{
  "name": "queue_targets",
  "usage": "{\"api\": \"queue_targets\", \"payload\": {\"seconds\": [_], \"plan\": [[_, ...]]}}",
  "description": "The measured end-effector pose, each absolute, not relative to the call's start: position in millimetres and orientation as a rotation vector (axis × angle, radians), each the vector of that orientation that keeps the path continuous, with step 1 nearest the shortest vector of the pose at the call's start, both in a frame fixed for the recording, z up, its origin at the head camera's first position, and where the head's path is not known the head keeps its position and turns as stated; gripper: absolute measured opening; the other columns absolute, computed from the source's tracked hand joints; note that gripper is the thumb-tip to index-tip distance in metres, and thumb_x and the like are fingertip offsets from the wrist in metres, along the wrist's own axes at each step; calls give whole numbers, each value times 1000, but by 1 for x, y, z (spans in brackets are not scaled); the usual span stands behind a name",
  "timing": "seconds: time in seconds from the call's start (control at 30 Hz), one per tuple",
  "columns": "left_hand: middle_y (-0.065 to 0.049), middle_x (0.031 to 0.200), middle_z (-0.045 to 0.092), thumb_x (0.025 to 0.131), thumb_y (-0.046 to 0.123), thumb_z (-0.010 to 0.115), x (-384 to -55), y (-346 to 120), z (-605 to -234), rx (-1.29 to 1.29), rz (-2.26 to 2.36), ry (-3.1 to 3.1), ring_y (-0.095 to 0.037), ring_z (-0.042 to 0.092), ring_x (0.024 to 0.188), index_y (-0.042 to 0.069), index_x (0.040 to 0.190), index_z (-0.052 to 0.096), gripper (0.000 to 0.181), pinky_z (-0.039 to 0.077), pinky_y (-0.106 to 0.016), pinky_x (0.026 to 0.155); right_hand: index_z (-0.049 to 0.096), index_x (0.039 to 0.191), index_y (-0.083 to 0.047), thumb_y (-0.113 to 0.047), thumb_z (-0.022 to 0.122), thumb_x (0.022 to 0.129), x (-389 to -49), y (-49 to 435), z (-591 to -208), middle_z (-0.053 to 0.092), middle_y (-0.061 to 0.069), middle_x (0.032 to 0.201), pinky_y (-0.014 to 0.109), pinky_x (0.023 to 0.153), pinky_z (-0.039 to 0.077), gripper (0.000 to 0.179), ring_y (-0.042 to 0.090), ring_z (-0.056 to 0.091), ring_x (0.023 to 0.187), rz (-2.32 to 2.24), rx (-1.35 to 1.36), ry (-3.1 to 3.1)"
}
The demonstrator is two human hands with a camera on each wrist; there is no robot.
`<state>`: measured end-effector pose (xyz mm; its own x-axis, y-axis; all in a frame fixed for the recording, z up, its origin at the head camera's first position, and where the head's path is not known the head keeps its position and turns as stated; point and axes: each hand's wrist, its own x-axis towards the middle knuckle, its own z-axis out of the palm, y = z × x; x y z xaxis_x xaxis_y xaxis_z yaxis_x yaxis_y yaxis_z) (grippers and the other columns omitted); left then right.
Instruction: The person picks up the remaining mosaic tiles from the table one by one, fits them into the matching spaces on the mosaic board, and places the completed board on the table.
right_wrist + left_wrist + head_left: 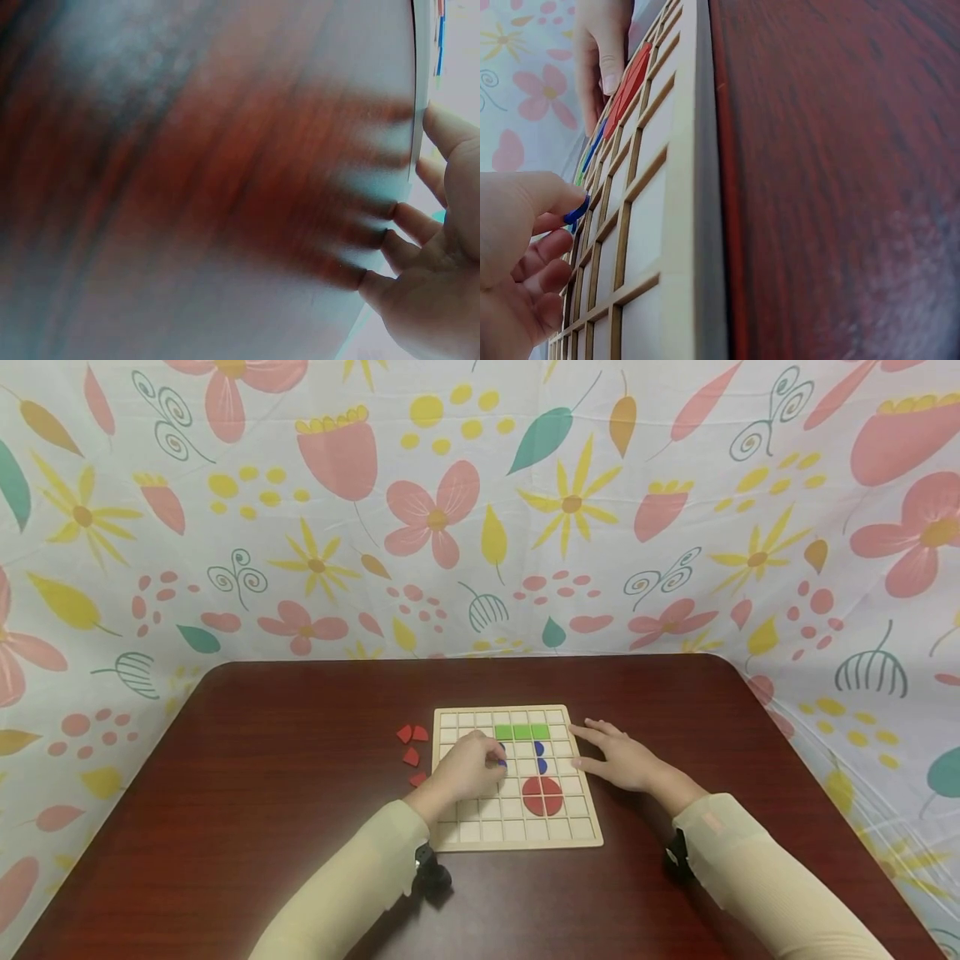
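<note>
A square wooden grid board (487, 845) lies on the table. My left hand (469, 765) is over its left-middle part, with thumb and finger pinching a small blue half-circle piece (577, 210) at the grid. Another pair of blue half-circle pieces (541, 757) sits right of that hand. Green squares (522, 732) form a row above, and red quarter pieces (542, 797) make a circle below. My right hand (626, 762) rests with spread fingers along the board's right edge, holding nothing. The left fingers partly hide the blue pieces under them.
Several loose red quarter pieces (411, 757) lie left of the board, one partly behind the left forearm. The dark red wooden table (300, 735) extends around the board. A patterned cloth (480, 527) hangs behind the table.
</note>
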<state>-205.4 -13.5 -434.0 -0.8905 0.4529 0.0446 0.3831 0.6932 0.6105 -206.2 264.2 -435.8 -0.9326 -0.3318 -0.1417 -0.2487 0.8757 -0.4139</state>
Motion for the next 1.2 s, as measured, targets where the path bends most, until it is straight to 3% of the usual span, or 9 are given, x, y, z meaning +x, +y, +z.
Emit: {"api": "queue_targets", "payload": {"seconds": [1.2], "plan": [[-2,97,63,86,24,69,-199,-18,-436,778,840,2876,-15,56,87,11,104,74,23,45,-23,70,33,148,-18,-50,56,90,-205,263,-435,24,21,153,67,100,30,70,47,19,140,-586,-418,2830]]}}
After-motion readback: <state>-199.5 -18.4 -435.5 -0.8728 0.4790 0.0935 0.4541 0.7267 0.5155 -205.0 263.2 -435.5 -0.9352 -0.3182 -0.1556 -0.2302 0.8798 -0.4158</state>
